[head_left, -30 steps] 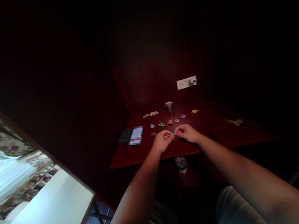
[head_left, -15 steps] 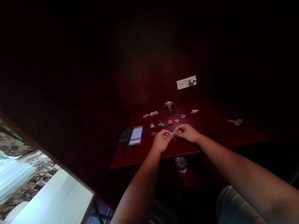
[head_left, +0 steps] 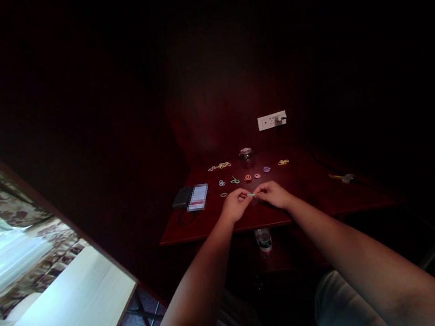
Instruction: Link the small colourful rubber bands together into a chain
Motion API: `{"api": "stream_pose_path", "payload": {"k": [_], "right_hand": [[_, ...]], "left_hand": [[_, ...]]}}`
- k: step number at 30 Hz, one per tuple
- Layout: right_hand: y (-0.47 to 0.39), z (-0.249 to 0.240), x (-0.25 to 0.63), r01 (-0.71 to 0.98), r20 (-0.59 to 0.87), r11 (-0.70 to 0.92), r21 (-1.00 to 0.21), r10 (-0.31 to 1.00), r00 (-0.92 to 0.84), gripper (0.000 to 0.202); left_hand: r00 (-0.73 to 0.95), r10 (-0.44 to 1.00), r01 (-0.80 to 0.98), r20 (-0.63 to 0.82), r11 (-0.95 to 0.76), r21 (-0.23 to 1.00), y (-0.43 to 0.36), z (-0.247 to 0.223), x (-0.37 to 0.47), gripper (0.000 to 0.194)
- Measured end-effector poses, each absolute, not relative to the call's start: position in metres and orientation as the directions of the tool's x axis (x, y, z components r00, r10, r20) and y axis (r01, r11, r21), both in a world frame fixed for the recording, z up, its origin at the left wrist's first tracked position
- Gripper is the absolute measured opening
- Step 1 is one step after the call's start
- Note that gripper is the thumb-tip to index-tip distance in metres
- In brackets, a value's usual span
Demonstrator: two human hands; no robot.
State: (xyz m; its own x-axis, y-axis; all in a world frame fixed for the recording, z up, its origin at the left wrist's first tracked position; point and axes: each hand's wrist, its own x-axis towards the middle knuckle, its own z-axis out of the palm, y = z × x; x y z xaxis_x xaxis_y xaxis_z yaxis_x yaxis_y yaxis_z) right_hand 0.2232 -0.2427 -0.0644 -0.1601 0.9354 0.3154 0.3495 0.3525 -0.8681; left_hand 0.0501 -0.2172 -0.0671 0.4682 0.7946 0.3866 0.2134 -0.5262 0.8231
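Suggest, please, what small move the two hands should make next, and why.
Perhaps the left hand and right hand should carry the small green piece they pinch to the green bands: the colours match, and those bands lie just beyond the left hand.

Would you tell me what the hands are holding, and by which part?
A small pale-green band, its ends pinched between the fingertips of the left hand and the right hand.
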Motion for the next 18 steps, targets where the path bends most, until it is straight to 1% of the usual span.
{"api": "stream_pose_path", "payload": {"k": [5,10,15,18], "right_hand": [[-0.2418,-0.0648,0.2235,0.337,0.317,0.354,-0.872,0.935,-0.160,0.024],[-0.2400,-0.0671,0.2238,0.337,0.321,0.357,-0.871,0.934,-0.158,0.026],[-0.2422,-0.0643,0.2216,0.262,0.357,0.389,-0.883,0.920,-0.163,0.029],[-0.2437,-0.0625,0.2211,0.259,0.357,0.397,-0.880,0.915,-0.187,0.031]], "left_hand": [[0.471,0.794,0.202,0.384,-0.521,0.829,-0.2176,-0.0665,0.0507,0.020],[0.474,0.794,0.200,0.381,-0.519,0.831,-0.2180,-0.0663,0.0503,0.022],[0.479,0.790,0.238,0.382,-0.536,0.810,-0.2198,-0.0647,0.0496,0.023],[0.497,0.776,0.261,0.388,-0.560,0.786,-0.2215,-0.0633,0.0484,0.025]]}}
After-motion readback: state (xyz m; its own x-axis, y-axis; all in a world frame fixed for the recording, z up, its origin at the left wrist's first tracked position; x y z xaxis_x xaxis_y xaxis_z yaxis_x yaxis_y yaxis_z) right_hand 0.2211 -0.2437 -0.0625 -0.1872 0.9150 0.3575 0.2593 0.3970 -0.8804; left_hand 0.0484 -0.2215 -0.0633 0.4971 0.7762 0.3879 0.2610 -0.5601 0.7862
